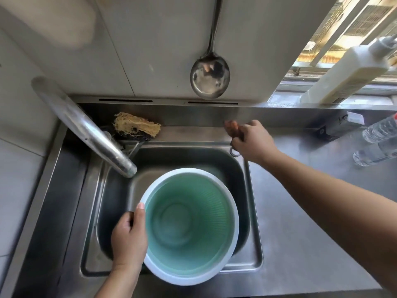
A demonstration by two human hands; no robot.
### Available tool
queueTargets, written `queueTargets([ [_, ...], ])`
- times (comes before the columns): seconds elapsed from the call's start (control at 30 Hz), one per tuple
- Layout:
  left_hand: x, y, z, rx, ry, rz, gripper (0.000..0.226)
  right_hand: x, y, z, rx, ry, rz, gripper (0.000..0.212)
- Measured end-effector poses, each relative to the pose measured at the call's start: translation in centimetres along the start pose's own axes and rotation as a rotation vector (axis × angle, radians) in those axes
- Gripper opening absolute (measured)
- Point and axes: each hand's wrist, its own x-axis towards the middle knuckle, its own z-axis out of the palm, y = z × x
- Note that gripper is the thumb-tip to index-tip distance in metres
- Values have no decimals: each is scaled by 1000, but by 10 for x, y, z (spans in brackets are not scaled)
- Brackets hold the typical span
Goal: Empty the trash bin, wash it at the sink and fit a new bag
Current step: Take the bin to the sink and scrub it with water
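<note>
Trash bin [189, 229], pale rim and green ribbed inside, upright in the steel sink [245, 190] at lower centre of the frame, mouth facing up toward the camera. Inside of the bin a little blurred.

Left forearm rising from the bottom edge, left of centre. Left hand [129, 237] gripping the bin's rim on its left side, thumb stretched up along the rim, other fingers curled round the outer wall.

Right arm entering from the right edge, stretched diagonally up toward the centre, wrist bent slightly down. Right hand [251, 140] closed around a brown-handled tool [232, 127] at the back right corner of the sink; handle tip sticking out to the upper left of the fist, a small metal ring hanging just below it. Kind of tool not possible to tell.

Faucet [86, 130] slanting from the upper left down to the sink, spout ending just beside the bin's upper left rim. Yellow fibrous scrubber [135, 125] lying on the ledge behind the faucet. Metal ladle [210, 79] hanging on the wall at upper centre. White bottle [348, 69] leaning in the upper right, clear plastic bottles [378, 136] on the counter at the right edge.
</note>
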Motion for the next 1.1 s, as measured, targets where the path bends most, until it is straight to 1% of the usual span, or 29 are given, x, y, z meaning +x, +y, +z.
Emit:
queueTargets([
  [0.07,0,0,0,-19,-9,-13,53,22,17,10,-83,40,90,30],
  [0.1,0,0,0,-28,-14,-23,53,31,24,15,-111,66,116,32],
  [0.2,0,0,1,-41,-2,-50,52,48,43,35,-163,111,134,28],
  [0.27,-2,0,4,-51,13,-78,52,52,52,52,-191,49,169,34],
  [0.33,-4,-1,7,-66,22,-120,50,51,56,68,-234,-18,198,52],
  [0.4,-6,-2,9,-79,27,-158,49,52,56,75,-255,-28,206,69],
  [0.43,-6,-2,10,-87,32,-182,49,54,55,75,-249,-36,212,74],
  [0.5,-7,0,11,-108,38,-240,44,57,52,69,-221,-87,234,76],
  [0.57,-7,6,10,-139,33,-278,38,53,49,58,-208,-121,226,74],
  [0.6,-7,10,9,-153,26,-292,36,47,46,53,-234,-79,177,70],
  [0.67,-8,18,7,-168,14,-317,37,22,39,47,-328,56,-31,53],
  [0.7,-8,21,5,-168,19,-320,40,5,34,47,-354,77,-144,45],
  [0.73,-8,25,3,-162,30,-309,43,-15,29,48,-349,33,-232,38],
  [0.77,-9,28,0,-149,43,-290,45,-35,24,51,-324,-53,-289,31],
  [0.83,-12,34,-6,-113,58,-247,50,-72,15,57,-291,-251,-321,22],
  [0.9,-17,38,-12,-94,60,-212,54,-102,7,63,-293,-384,-308,23],
  [1.0,-21,38,-22,-54,65,-145,53,-138,-2,65,-280,-502,-249,25],
  [1.1,-20,35,-31,8,26,-53,59,-172,-6,64,-260,-564,-198,13],
])
